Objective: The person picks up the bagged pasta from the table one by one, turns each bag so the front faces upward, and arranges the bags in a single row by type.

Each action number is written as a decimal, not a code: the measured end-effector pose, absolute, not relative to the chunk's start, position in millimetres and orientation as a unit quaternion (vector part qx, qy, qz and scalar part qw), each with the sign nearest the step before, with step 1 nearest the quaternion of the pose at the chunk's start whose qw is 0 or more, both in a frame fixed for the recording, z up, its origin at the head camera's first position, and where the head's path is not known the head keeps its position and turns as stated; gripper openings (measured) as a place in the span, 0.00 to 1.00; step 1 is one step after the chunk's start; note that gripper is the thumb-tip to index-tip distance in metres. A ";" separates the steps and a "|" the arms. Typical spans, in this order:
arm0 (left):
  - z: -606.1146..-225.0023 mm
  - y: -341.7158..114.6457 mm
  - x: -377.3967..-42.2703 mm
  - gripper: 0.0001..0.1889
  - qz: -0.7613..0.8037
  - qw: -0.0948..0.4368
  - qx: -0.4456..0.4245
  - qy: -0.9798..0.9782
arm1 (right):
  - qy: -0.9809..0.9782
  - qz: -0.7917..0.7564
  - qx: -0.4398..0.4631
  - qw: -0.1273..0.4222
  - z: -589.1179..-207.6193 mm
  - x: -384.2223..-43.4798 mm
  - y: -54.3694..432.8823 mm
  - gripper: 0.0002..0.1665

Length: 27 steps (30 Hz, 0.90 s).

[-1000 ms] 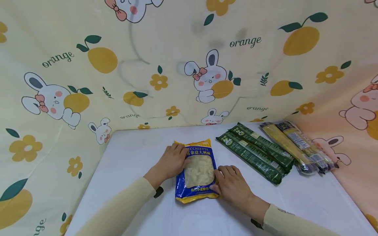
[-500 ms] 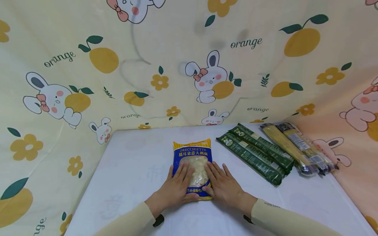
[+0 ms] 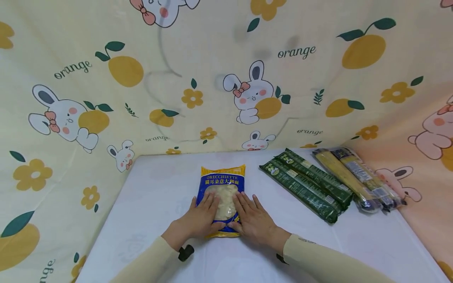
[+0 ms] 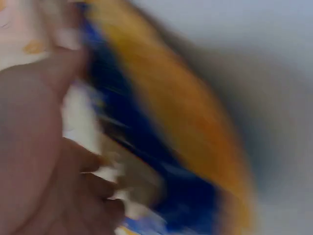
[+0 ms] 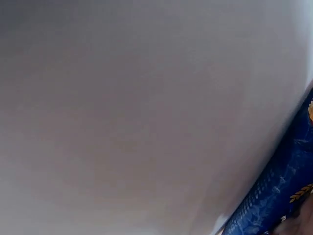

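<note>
Both hands are resting flat on a blue-and-yellow bag of orecchiette (image 3: 224, 204), straight fingers lying on its front and clamping nothing

The left hand (image 3: 198, 221) is covering the bag's lower left and the right hand (image 3: 256, 222) its lower right, neither being nearer; the outermost fingers are standing a little apart, the thumbs pointing inward near the bottom edge. The bag is lying face up between them, its long axis running away from the person, its top reaching beyond the fingertips. It is reading "ORECCHIETTE" above "猫耳朵意大利面"; the lower print is partly hiding under the hands. Rightward on the white table (image 3: 159, 192), two long green packets (image 3: 304, 190) are lying diagonally, their print too small to read, then two clear-wrapped packs of long yellow pasta (image 3: 347, 177). Behind, the patterned cloth (image 3: 201, 118) is repeating "orange"
</note>
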<state>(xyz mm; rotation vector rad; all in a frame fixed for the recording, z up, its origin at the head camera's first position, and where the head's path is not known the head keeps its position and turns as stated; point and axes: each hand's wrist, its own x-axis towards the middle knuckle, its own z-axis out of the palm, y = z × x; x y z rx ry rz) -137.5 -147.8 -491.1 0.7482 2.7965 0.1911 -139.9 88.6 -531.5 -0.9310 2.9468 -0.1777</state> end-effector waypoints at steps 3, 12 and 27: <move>-486.8 -140.5 -139.8 0.36 0.093 0.108 0.237 0.961 | 0.952 -0.053 -0.301 0.020 -532.6 -142.0 76.7 0.51; -510.3 -128.4 -153.4 0.32 0.111 0.038 0.171 0.978 | 0.949 -0.036 -0.313 0.022 -530.5 -151.7 50.3 0.50; -530.0 -142.0 -156.9 0.46 -0.023 -0.019 0.197 0.980 | 0.934 -0.051 -0.354 -0.007 -529.4 -168.4 72.6 0.52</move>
